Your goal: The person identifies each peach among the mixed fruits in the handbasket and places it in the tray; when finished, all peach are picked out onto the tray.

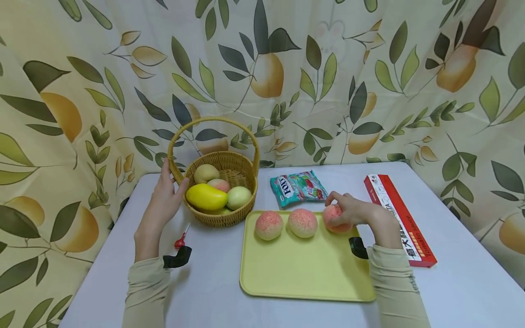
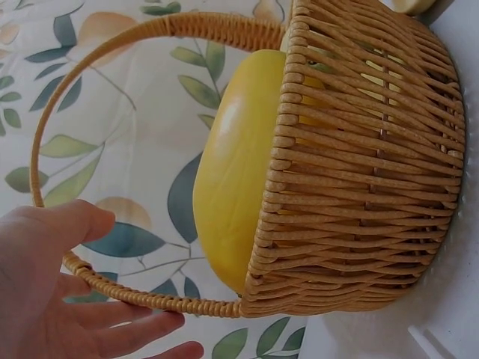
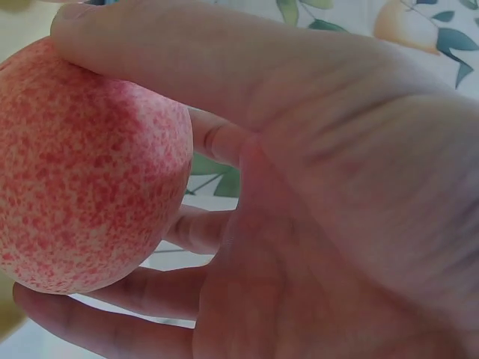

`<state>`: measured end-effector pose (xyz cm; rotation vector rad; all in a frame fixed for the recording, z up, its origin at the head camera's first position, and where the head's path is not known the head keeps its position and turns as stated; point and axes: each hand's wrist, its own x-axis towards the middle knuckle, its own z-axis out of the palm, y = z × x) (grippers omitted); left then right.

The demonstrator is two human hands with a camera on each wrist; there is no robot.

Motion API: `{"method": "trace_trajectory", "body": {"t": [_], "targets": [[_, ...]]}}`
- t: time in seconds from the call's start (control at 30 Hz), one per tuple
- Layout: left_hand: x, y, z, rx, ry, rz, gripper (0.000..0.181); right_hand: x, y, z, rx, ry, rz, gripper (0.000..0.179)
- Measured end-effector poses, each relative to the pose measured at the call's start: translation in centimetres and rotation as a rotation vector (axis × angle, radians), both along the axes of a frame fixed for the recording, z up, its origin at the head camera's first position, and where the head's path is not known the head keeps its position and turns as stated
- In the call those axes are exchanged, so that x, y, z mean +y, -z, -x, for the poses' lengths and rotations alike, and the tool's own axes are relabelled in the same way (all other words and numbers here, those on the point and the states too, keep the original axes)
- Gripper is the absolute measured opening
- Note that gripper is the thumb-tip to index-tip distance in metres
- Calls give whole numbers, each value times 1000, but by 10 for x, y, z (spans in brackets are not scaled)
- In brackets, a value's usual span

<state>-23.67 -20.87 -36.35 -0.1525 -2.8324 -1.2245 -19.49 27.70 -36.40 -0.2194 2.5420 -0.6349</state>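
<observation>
My right hand [image 1: 356, 211] grips a pink-speckled peach [image 1: 331, 213] at the tray's far right corner, thumb on one side and fingers curled round the other. Two more peaches, one on the left [image 1: 269, 225] and one in the middle [image 1: 302, 223], sit beside it in a row on the yellow tray [image 1: 307, 278]. My left hand [image 1: 164, 193] is at the left side of the wicker basket [image 1: 221, 220], its fingers extended and the arched handle [image 2: 150, 298] passing between thumb and fingers. A yellow mango [image 1: 206, 197] and several round fruits lie in the basket.
Behind the tray lies a green FOX'S candy bag [image 1: 298, 187]. On the right is a long red and white tomato sauce box [image 1: 399, 218], near my right forearm. A red lollipop [image 1: 180, 241] lies by my left wrist. A patterned curtain [image 1: 311, 105] hangs behind the table.
</observation>
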Motion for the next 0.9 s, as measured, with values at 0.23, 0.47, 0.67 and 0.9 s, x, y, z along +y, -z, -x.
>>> {"method": "trace_trajectory", "body": {"t": [0.23, 0.47, 0.67, 0.9], "targets": [[0, 1, -1, 34, 14, 3, 88, -1, 1, 1, -41, 25, 1, 63], [1, 0, -1, 35, -1, 17, 87, -2, -1, 1, -132, 71, 62, 67], [1, 0, -1, 29, -2, 20, 88, -1, -2, 0, -186, 87, 75, 75], [1, 0, -2, 27, -6, 26, 88, 2, -1, 2, -157, 67, 78, 84]]}}
